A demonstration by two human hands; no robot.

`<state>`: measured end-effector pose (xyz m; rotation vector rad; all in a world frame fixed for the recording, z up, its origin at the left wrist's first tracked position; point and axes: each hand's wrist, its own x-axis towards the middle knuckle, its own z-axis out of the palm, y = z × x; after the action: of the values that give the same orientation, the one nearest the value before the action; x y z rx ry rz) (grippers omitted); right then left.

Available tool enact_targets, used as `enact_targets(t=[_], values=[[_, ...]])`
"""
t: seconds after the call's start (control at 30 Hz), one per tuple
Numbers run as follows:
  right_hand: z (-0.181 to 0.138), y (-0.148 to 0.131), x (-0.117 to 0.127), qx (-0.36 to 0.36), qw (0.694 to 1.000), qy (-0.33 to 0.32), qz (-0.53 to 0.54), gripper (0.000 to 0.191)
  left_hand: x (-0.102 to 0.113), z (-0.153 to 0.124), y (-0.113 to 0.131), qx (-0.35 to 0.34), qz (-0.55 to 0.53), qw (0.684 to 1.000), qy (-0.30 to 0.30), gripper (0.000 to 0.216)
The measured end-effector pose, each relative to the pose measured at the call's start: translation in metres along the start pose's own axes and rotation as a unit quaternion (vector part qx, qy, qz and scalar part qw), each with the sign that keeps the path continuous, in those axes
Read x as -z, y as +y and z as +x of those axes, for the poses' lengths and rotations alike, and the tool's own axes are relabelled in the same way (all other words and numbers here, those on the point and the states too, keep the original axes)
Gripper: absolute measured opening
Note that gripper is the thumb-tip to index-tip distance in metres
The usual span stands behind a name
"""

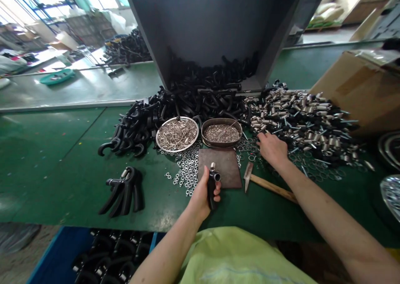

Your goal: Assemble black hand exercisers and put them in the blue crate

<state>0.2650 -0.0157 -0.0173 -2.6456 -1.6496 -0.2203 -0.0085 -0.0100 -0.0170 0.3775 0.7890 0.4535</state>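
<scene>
My left hand (203,194) is closed around a black handle piece (212,188) with a metal fitting on top, held upright at the near edge of a brown metal plate (223,163). My right hand (272,148) reaches forward to the near edge of a heap of metal spring parts (306,117), its fingers curled down among loose rings; I cannot see whether they hold anything. A wooden-handled hammer (265,184) lies on the green table (46,167) between my two hands.
A silver dish of pins (177,134) and a brown dish of small parts (221,132) sit behind the plate. Black handles (137,125) spill from a tilted grey bin (212,21). Finished grippers (123,190) lie left; a blue crate (56,255) stands below. Cardboard box (359,88) at right.
</scene>
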Motion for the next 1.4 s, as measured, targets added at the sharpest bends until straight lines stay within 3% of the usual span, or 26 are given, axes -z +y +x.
enact_targets(t=[0.1, 0.17, 0.3, 0.4, 0.53, 0.63, 0.7, 0.77, 0.8, 0.83, 0.93, 0.97, 1.1, 1.23, 1.33, 1.4], values=[[-0.009, -0.008, 0.011, -0.010, 0.997, 0.050, 0.057, 0.026, 0.004, 0.003, 0.007, 0.007, -0.072, 0.997, -0.003, 0.034], [-0.023, -0.019, 0.024, 0.020, 0.979, 0.086, 0.184, 0.025, 0.006, 0.004, 0.011, 0.005, -0.113, 0.994, -0.012, 0.030], [-0.064, -0.052, 0.053, 0.151, 0.884, 0.079, 0.436, 0.016, 0.004, 0.005, 0.014, -0.023, -0.144, 0.989, -0.013, 0.027], [-0.090, -0.079, 0.065, 0.235, 0.856, 0.080, 0.454, 0.015, -0.003, 0.004, 0.011, -0.043, -0.140, 0.989, -0.024, 0.025], [-0.105, -0.105, 0.061, 0.293, 0.856, 0.116, 0.410, 0.017, -0.011, 0.002, 0.002, -0.090, -0.128, 0.988, -0.012, 0.017], [-0.105, -0.115, 0.053, 0.240, 0.873, 0.114, 0.408, 0.017, -0.013, 0.000, -0.004, -0.145, -0.103, 0.984, 0.017, 0.014], [-0.103, -0.118, 0.051, 0.164, 0.878, 0.021, 0.449, 0.024, -0.013, -0.001, -0.006, -0.197, -0.057, 0.978, 0.035, 0.016], [-0.102, -0.118, 0.051, 0.104, 0.855, -0.101, 0.498, 0.032, -0.011, -0.003, -0.006, -0.240, -0.008, 0.970, 0.046, 0.017], [-0.101, -0.117, 0.050, 0.092, 0.844, -0.132, 0.512, 0.033, -0.010, -0.003, -0.006, -0.250, 0.005, 0.967, 0.049, 0.017], [-0.101, -0.116, 0.050, 0.098, 0.840, -0.128, 0.518, 0.032, -0.009, -0.004, -0.005, -0.255, 0.006, 0.966, 0.051, 0.017], [-0.102, -0.115, 0.047, 0.161, 0.849, -0.006, 0.503, 0.028, -0.007, -0.004, -0.004, -0.257, -0.013, 0.965, 0.057, 0.018], [-0.101, -0.114, 0.046, 0.164, 0.849, 0.003, 0.502, 0.026, -0.007, -0.005, -0.004, -0.257, -0.012, 0.964, 0.060, 0.018], [-0.100, -0.114, 0.044, 0.091, 0.824, -0.148, 0.539, 0.033, -0.007, -0.006, -0.004, -0.247, 0.004, 0.967, 0.060, 0.017], [-0.100, -0.112, 0.048, 0.135, 0.840, -0.072, 0.521, 0.027, -0.007, -0.006, -0.003, -0.249, -0.001, 0.967, 0.057, 0.019], [-0.100, -0.111, 0.052, 0.105, 0.815, -0.164, 0.546, 0.028, -0.005, -0.005, -0.002, -0.252, 0.039, 0.965, 0.063, 0.018], [-0.100, -0.111, 0.055, 0.089, 0.811, -0.173, 0.551, 0.025, -0.004, -0.004, -0.002, -0.262, 0.063, 0.961, 0.065, 0.017]])
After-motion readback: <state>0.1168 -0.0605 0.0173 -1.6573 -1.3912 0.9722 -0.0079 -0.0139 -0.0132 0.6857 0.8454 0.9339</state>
